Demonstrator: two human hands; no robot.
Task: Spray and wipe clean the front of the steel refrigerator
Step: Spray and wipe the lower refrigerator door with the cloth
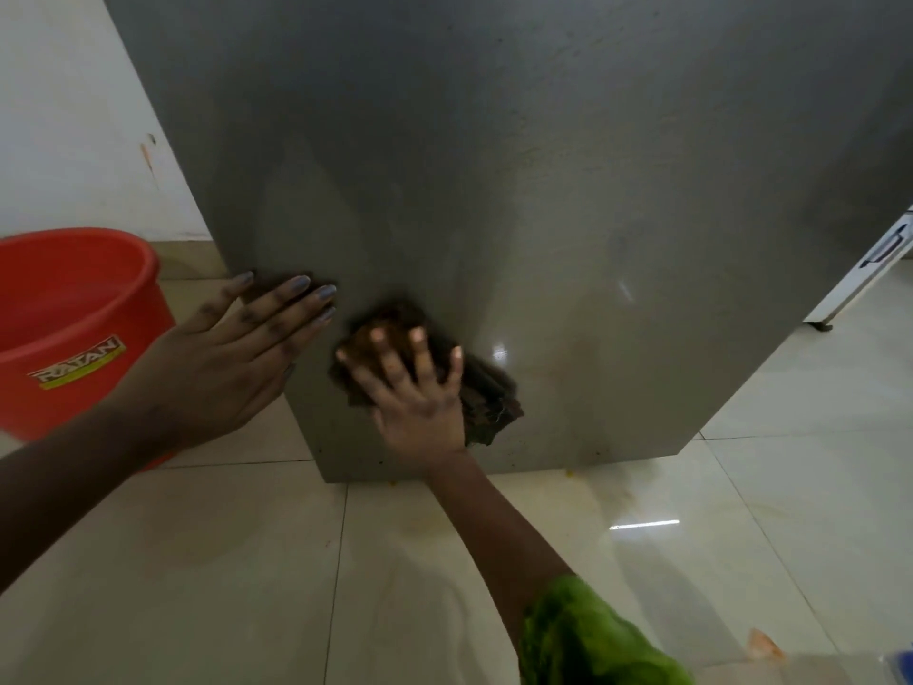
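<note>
The steel refrigerator (518, 165) fills the upper middle of the head view, its grey front streaked and smeared. My right hand (415, 393) presses a dark brown cloth (489, 393) flat against the lower part of the front, fingers spread over it. My left hand (237, 353) lies flat and open on the refrigerator's lower left edge, fingers together and pointing right, holding nothing. No spray bottle is in view.
A red plastic bucket (74, 318) stands on the floor to the left, close to my left arm. Glossy cream floor tiles (247, 561) spread below, with wet patches near the refrigerator's base. A white wall (64, 116) is at the left, a white appliance (869, 269) at the right edge.
</note>
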